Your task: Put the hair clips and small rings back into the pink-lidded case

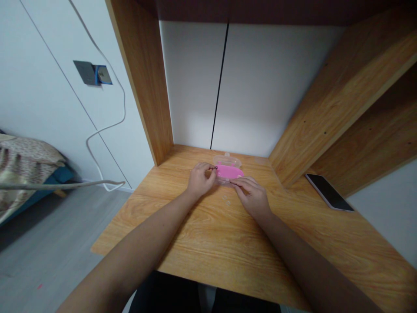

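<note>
A small pink case (228, 171) with a clear lid (227, 161) open behind it lies on the wooden desk (202, 234), near the back wall. My left hand (199, 179) sits just left of the case, its fingertips pinched on a tiny dark item (215, 168) at the case's left edge. My right hand (252, 195) rests on the desk in front of the case, its fingertips touching the case's front rim. Two small clear rings (226, 201) lie on the desk between my hands.
A dark phone (329, 191) lies face up at the desk's right side, below slanted wooden shelves (342, 95). A wooden side panel (143, 82) bounds the left. Beyond it a white cable (107, 126) hangs from a wall socket (93, 73), and a bed (26, 165) stands at far left.
</note>
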A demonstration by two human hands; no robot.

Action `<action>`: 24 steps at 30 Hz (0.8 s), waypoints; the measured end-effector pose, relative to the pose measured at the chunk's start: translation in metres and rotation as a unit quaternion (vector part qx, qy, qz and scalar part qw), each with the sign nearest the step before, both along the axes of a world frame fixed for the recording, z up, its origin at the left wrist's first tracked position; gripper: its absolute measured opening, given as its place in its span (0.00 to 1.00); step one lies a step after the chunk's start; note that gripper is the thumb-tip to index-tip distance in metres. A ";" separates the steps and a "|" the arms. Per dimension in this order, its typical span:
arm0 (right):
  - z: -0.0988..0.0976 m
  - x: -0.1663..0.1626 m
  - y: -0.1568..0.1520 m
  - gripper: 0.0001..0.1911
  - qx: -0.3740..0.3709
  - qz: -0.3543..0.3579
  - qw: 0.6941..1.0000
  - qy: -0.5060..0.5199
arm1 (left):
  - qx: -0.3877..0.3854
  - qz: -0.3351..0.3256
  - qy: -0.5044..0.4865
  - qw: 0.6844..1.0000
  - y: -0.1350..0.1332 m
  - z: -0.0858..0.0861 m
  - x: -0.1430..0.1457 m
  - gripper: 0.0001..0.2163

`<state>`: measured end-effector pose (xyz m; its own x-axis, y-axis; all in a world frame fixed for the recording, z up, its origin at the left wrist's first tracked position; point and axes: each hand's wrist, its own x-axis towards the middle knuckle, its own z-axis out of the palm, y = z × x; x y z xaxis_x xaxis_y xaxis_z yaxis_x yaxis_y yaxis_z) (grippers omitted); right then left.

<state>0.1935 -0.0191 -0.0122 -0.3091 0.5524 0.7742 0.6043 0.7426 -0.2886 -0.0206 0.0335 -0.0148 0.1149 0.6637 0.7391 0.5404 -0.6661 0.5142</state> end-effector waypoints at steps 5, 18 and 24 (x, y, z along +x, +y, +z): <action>0.005 -0.002 -0.003 0.12 0.003 -0.009 1.000 0.006 | 0.030 -0.019 -0.007 0.999 -0.001 0.002 -0.002 0.05; 0.001 -0.010 -0.005 0.07 -0.101 -0.077 0.976 0.178 | 0.068 -0.091 0.045 0.993 -0.008 0.004 0.004 0.06; -0.001 -0.010 0.001 0.15 -0.166 -0.103 0.927 0.321 | 0.043 -0.082 0.053 0.994 -0.010 0.006 0.004 0.07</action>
